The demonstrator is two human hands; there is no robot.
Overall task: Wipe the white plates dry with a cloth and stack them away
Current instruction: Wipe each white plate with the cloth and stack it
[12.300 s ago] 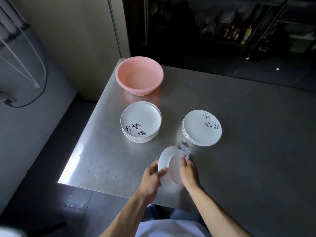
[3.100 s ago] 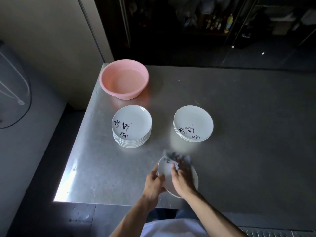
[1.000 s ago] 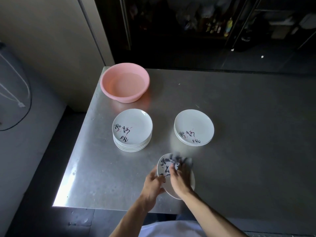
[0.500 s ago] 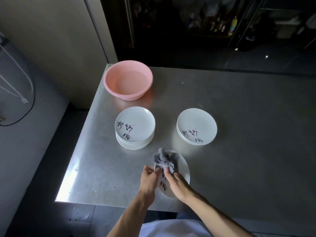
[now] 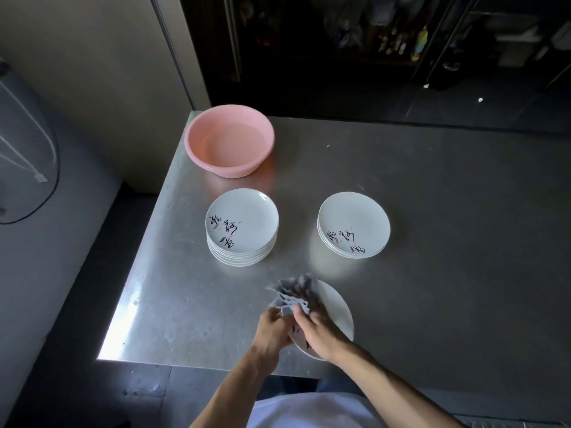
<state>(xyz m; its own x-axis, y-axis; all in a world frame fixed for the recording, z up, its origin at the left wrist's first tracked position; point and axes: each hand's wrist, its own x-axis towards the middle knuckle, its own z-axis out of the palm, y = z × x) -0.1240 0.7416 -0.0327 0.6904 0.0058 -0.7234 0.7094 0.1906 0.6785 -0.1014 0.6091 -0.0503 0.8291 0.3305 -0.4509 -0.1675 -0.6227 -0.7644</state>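
Note:
A white plate is held tilted above the table's near edge. My left hand grips its left rim. My right hand presses a grey cloth against the plate's face, fingers curled on the cloth. The cloth bunches up over the plate's top left. A taller stack of white plates with black writing stands at centre left. A lower stack of the same plates stands to its right.
A pink basin sits at the table's far left corner. The steel table ends at a left edge and a near edge by my body. Dark shelving lies beyond the far edge.
The plate has turned in my hands, so its writing is now mostly covered. The cloth has slid across the plate's upper left. Both stacks are unchanged over the last second.

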